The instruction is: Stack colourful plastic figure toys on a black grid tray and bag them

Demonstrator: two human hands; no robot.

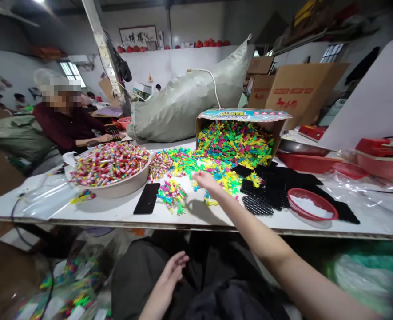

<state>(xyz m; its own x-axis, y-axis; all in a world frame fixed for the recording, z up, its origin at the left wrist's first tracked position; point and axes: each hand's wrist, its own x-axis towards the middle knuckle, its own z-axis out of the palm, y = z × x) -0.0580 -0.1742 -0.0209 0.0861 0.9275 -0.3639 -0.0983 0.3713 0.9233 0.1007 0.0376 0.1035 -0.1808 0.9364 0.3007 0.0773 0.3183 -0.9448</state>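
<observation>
My right hand (205,181) reaches over the white table, its fingertips pinched together above a spread of small bright plastic toy figures (184,160). A bit of green shows at the fingertips, but whether it is held or lies behind them I cannot tell. Low over my lap, my left hand (172,273) holds nothing, with fingers loosely bent and apart. Between the two hands and the basin lies a small heap of mixed figures and wrapped candies (172,195), beside a black phone-like slab (147,198). More figures spill from a tipped carton (236,142).
A wide basin (123,189) of wrapped candies stands left. Black mesh pieces (258,205) and a red basket (332,214) with white contents lie right. Behind rests a large grey sack (176,104). Across the table at left sits another person (63,120). Plastic bags (46,195) lie at the left edge.
</observation>
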